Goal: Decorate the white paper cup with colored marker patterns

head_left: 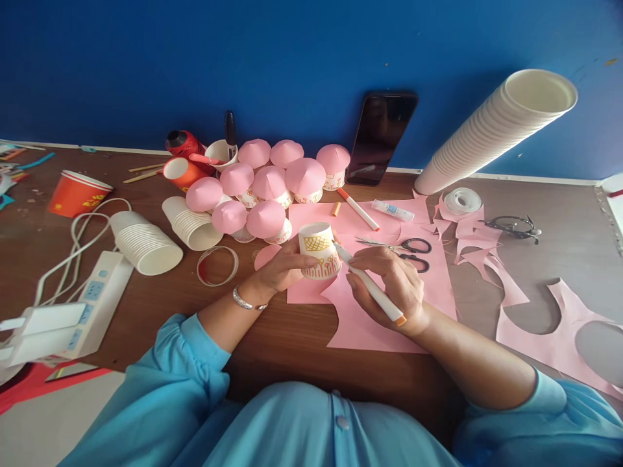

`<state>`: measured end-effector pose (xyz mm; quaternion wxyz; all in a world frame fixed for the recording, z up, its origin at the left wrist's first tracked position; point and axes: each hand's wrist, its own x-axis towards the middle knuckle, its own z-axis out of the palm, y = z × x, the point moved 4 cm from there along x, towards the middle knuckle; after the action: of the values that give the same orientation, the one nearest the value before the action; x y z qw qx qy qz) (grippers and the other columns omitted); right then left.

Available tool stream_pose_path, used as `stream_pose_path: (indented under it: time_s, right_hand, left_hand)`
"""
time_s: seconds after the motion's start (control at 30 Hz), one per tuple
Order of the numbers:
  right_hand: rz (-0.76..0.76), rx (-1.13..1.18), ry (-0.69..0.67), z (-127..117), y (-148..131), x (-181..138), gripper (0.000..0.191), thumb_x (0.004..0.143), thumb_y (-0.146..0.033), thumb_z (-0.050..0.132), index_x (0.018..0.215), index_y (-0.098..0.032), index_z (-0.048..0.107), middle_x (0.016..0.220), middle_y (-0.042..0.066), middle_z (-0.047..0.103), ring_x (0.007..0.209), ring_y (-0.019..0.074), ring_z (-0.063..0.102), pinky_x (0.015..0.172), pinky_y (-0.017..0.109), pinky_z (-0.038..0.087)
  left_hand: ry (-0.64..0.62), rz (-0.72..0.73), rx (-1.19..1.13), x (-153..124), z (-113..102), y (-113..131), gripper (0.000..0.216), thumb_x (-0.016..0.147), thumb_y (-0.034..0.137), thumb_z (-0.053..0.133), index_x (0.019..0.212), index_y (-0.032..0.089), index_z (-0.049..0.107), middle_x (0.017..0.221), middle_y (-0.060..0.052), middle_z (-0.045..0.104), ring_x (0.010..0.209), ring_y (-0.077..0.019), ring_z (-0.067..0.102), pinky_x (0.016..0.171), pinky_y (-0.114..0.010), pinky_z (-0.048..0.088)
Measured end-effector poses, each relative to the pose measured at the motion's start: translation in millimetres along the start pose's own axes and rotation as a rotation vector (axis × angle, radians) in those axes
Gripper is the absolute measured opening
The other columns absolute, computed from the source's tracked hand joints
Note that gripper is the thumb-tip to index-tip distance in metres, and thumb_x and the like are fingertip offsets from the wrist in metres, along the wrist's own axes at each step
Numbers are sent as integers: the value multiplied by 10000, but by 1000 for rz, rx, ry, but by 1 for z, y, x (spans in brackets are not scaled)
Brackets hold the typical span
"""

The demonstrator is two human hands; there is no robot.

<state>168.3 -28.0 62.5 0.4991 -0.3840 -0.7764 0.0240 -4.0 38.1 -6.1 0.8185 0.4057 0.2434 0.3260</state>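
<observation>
My left hand (282, 267) grips a white paper cup (318, 258), turned upside down, with a yellow grid and orange-red flower shapes drawn on its side. In my right hand (392, 282) is a white marker (372, 288) with an orange end, its tip at the right side of the cup. Pink paper sheets (379, 331) lie under both hands. Behind the cup stand several decorated cups with pink paper cone tops (305, 176). Scissors with black handles (413, 253) rest on the pink paper, close to my right hand.
A tall stack of paper cups (487, 136) leans at the right. A phone (382, 139) stands against the blue wall. Pink scraps (530, 337), a tape roll (462, 201) and glasses (513, 226) lie right. Left are cup stacks (143, 240), an orange cup (78, 193) and a power strip (100, 301).
</observation>
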Motion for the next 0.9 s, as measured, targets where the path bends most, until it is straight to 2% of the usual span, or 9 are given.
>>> stream_pose_path:
  time_s: [0.13, 0.23, 0.37, 0.57, 0.7, 0.9]
  right_hand:
    - [-1, 27, 2, 0, 6, -7, 196, 1031, -247, 580, 1222, -215, 606, 897, 59, 714, 779, 206, 716, 637, 338, 611]
    - [28, 52, -20, 4, 11, -10, 267, 1026, -174, 562, 1286, -234, 587, 989, 72, 745, 883, 226, 752, 716, 365, 635]
    - [95, 11, -101, 14, 16, -11, 406, 976, -218, 688, 1344, -220, 517, 1217, 154, 741, 1050, 287, 751, 833, 440, 650]
    - [74, -12, -135, 25, 13, -12, 529, 950, -342, 747, 1373, -210, 458, 1335, 208, 685, 1172, 339, 714, 915, 513, 634]
    - [74, -35, -122, 25, 12, -15, 534, 946, -309, 749, 1378, -200, 455, 1280, 203, 702, 1104, 332, 728, 844, 483, 637]
    - [64, -53, -119, 22, 13, -17, 466, 951, -254, 726, 1349, -188, 495, 1195, 179, 726, 1044, 323, 738, 797, 456, 625]
  left_hand:
    - [-17, 12, -6, 0, 0, 0, 447, 760, 346, 820, 1159, 161, 736, 1184, -138, 761, 1157, -354, 697, 952, -453, 555]
    - [-2, 7, -26, -1, -2, -2, 469, 774, 344, 831, 1197, 167, 732, 1199, -136, 759, 1132, -335, 711, 963, -446, 558]
    - [44, -5, -47, -1, -2, -3, 448, 791, 317, 848, 1200, 177, 731, 1140, -110, 765, 1072, -280, 721, 956, -416, 566]
    - [132, -7, -57, -1, -2, -4, 495, 726, 317, 917, 1162, 187, 722, 1057, -67, 761, 986, -228, 713, 892, -357, 560]
    - [166, -9, -26, 0, -6, -8, 605, 669, 351, 953, 1197, 197, 699, 1045, -63, 757, 976, -238, 704, 883, -368, 547]
    - [56, 25, -39, 0, -5, -7, 574, 772, 372, 862, 1292, 209, 679, 1256, -121, 742, 1186, -323, 680, 1014, -462, 525]
